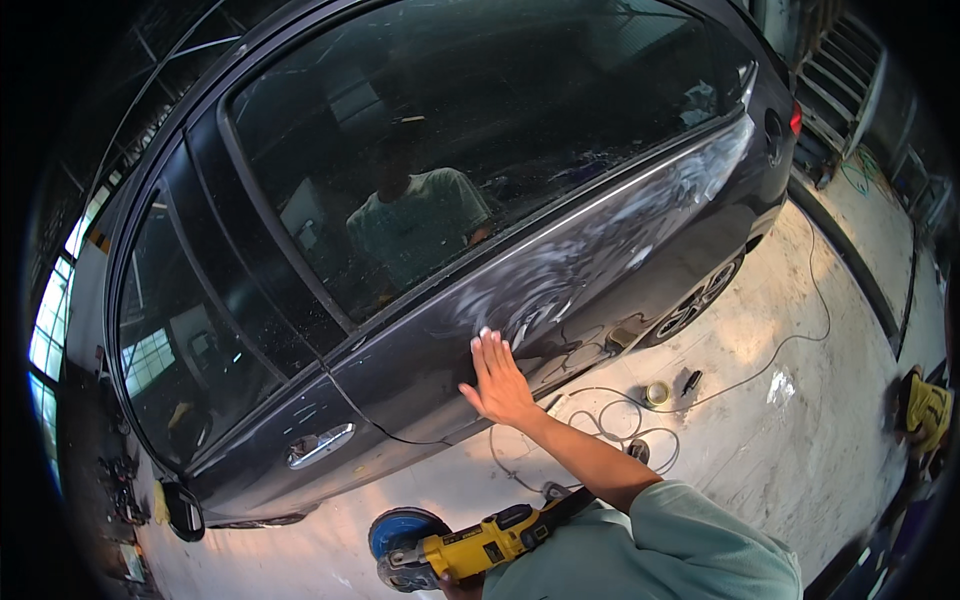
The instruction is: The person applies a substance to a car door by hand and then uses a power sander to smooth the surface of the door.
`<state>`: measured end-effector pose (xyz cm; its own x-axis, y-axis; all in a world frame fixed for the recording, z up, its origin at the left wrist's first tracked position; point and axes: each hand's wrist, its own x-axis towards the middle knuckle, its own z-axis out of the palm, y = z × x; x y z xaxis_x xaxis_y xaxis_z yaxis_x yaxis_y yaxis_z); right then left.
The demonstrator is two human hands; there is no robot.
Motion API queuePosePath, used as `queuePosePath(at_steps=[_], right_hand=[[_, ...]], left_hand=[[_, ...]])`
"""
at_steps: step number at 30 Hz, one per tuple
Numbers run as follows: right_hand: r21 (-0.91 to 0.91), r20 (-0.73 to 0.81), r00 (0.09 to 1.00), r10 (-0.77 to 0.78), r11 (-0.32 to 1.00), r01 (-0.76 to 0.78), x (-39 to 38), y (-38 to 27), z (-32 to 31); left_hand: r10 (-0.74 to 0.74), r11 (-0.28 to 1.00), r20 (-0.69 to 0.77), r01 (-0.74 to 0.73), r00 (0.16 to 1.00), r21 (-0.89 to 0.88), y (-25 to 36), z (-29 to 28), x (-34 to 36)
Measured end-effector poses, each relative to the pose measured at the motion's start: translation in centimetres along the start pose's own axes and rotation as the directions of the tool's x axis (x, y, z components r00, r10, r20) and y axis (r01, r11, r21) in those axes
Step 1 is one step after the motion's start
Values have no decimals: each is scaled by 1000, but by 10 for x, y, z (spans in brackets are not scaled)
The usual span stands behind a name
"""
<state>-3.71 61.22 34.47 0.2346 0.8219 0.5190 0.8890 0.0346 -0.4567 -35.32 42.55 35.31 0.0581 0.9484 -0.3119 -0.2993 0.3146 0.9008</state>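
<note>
My right hand (500, 385) lies with fingers stretched out against the door panel of a dark grey car (390, 375), at the edge of a patch of whitish swirled smears (600, 250). A yellow and black power polisher (485, 537) with a round blue pad (405, 528) is held low in front of my body, its pad off the car. Only a few fingers of my left hand (460, 586) show, wrapped under the polisher near its head; the rest is hidden below the tool. The polisher's rear end passes behind my right arm.
A thin cable (790, 345) runs in loops over the pale floor. Beside it lie a small round tin or roll (656, 393) and a small black object (692, 381). A metal rack or steps (842, 75) stands behind the car. Something yellow (930, 412) is at the far right.
</note>
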Motion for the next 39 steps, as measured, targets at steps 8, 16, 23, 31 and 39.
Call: queuePosePath(at_steps=[8,16,23,31,39], right_hand=[[121,-529,631,567,787,-605,60,58,-47],[83,-226,857,462,886,-456,2,23,-13],[184,-550,546,632,729,-659,61,154,-122],[29,-387,669,634,734,-678,3,162,-110],[-106,-494,787,371,872,-477,23,196,-153]], left_hand=[[-40,904,148,99,988,-417,-24,-47,18],[-88,965,101,110,991,-239,0,-21,25],[-166,962,154,195,974,-194,-6,4,37],[-184,961,188,217,965,-172,-10,51,44],[-213,960,210,244,954,-138,-22,111,37]])
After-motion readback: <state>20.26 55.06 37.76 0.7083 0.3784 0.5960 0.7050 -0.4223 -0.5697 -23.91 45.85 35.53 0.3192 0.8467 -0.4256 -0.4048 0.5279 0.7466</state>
